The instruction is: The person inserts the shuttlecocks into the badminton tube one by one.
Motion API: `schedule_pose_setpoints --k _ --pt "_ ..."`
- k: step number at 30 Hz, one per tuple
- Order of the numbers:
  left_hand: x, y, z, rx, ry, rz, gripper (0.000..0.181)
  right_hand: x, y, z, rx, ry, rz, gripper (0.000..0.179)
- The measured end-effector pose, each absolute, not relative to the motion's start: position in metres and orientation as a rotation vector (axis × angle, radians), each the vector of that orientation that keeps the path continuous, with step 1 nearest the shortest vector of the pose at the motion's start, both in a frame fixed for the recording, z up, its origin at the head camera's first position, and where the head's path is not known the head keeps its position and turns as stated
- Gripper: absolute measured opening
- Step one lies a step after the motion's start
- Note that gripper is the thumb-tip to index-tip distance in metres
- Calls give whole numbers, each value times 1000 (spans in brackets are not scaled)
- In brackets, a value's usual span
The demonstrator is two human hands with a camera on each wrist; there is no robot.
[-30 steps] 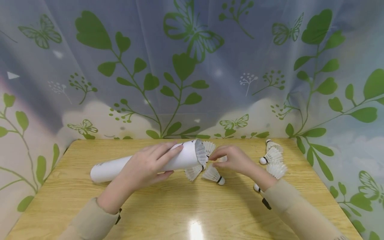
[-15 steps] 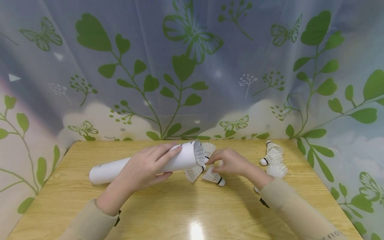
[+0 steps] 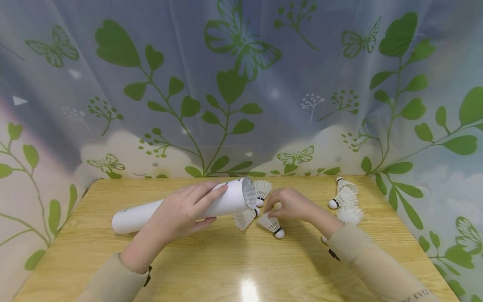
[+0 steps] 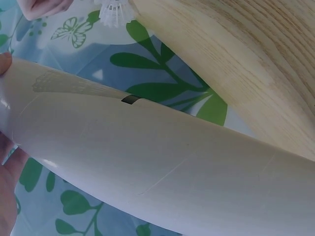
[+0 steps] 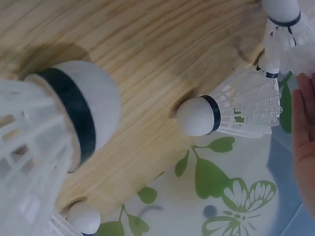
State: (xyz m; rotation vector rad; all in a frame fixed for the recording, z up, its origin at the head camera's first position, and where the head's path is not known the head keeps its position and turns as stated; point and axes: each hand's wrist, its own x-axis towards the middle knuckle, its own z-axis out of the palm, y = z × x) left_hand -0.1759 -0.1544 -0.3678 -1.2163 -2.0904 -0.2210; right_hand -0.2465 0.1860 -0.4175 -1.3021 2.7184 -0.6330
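In the head view my left hand [image 3: 185, 207] grips a long white shuttlecock tube [image 3: 232, 200] from above. The tube lies aslant, its open mouth facing right, with white netted skirting visible inside. My right hand [image 3: 290, 204] hovers low beside that mouth, thumb and fingers bent toward each other. Below its thumb is a shuttlecock [image 3: 271, 225]; a small white cork partly shows behind the hand. Whether the fingertips pinch anything is hidden. Two other shuttlecocks lie at the tube mouth, one behind [image 3: 262, 190] and one in front [image 3: 244, 218]. The left wrist view shows the tube [image 4: 162, 162] close up.
On the right of the wooden table [image 3: 211, 268] lies a row of white shuttlecocks [image 3: 346, 196], partly covered by the right forearm. A printed curtain [image 3: 170, 126] with green leaves and butterflies stands along the far table edge and both sides.
My right hand first moved down and left toward the shuttlecocks, its thumb and fingers drawing closer, then shifted slightly right. The left hand and tube have barely moved.
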Motion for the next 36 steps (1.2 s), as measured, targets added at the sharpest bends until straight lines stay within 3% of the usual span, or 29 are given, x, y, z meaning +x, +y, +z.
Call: schedule_pose_setpoints --k 26,36 --pt "-180 -160 -370 -1196 -2126 -198 91 -224 207 -350 -721 2985 -1444 6" --pt "-179 -162 -371 -1178 -2134 -206 90 -206 194 -328 -767 2880 -1796 4"
